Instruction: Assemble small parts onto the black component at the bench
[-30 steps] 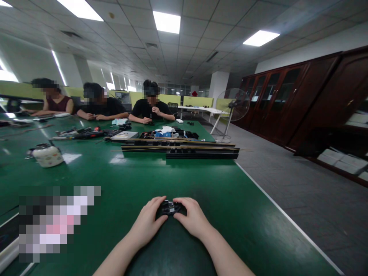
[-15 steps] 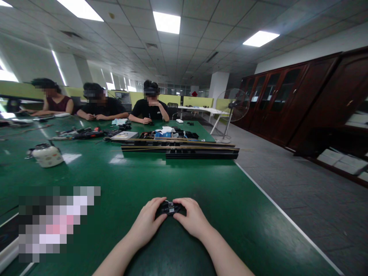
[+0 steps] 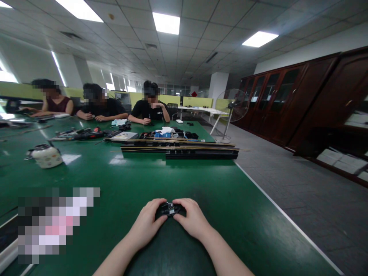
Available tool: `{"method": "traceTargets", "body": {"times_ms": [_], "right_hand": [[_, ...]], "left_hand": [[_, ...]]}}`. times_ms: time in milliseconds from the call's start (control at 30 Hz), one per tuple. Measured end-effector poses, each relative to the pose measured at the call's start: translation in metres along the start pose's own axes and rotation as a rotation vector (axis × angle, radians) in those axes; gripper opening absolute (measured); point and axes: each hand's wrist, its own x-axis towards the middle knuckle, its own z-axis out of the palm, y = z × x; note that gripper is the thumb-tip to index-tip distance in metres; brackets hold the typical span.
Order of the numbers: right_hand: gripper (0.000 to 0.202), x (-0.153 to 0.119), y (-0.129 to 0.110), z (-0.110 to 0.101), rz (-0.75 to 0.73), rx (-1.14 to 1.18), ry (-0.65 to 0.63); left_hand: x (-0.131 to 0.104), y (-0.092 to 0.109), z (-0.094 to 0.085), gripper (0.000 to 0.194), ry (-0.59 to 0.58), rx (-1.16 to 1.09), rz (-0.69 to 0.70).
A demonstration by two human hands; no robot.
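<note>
A small black device [image 3: 171, 209] with a pale patch and shiny parts is held between my two hands, low in the middle of the view over the green table [image 3: 138, 180]. My left hand [image 3: 150, 219] is curled round its left end, thumb at the near edge and fingers at the far edge. Round the right end, my right hand [image 3: 193, 218] grips it in the same way. The underside of the device is hidden, so I cannot tell whether it touches the table.
Long black rails [image 3: 201, 154] with thin rods lie across the table ahead. Behind them are a parts box [image 3: 169, 134] and tools [image 3: 86, 134]. A white jar [image 3: 47, 156] stands at left. Three people sit at the far side. A fan [image 3: 231, 105] stands beyond the right edge.
</note>
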Motion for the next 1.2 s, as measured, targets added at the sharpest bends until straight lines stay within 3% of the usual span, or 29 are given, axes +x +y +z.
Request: {"method": "traceTargets", "body": {"times_ms": [333,533,800,1200], "right_hand": [[0.033,-0.0004,-0.0036,-0.0012,-0.001,0.02,-0.017],[0.023,-0.0013,-0.0041,0.0009,0.005,-0.042,-0.005],[0.024,-0.0012,-0.0037,0.0032,-0.015,-0.093,-0.008],[0.025,0.0019,-0.0009,-0.0037,0.031,-0.041,0.148]], "left_hand": [[-0.0001,0.0002,-0.0004,0.033,-0.021,-0.001,0.006],[0.0004,-0.0038,0.0007,0.044,-0.015,0.006,0.015],[0.0004,-0.0028,-0.0002,0.036,-0.029,0.028,0.015],[0.0018,-0.0049,0.0009,0.037,0.013,-0.02,-0.004]]}}
